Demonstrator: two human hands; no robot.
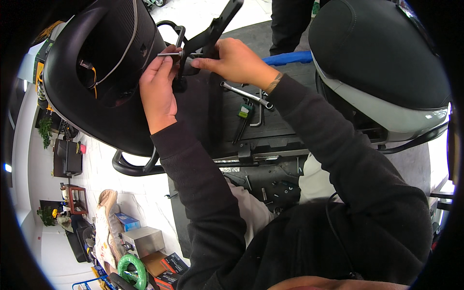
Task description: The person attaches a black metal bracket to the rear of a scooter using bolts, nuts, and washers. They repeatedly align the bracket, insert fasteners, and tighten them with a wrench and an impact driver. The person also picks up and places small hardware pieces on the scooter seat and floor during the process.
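My left hand (160, 89) is closed, its fingertips pinching a thin metal bolt (166, 54) that lies level against a black bracket. Wrapped round the lower part of that black bracket (212, 33) is my right hand (241, 63), thumb toward the bolt. The bracket's long arm slants up to the right. Both hands are above the black footboard (205, 130) of a scooter, close to its front panel (108, 116). A double-ended ring wrench (246, 95) lies on the footboard, beside a green-holdered hex key set (245, 111) and a loose L-shaped hex key (259, 113).
The scooter's black seat (377, 53) is on the right. A cable (126, 46) hangs over the front panel. Bolts and small tools lie on a dark mat (270, 181) below. Another person's dark-trousered leg (289, 24) stands beyond. Boxes (144, 240) and a green-wrapped ring (131, 270) are lower left.
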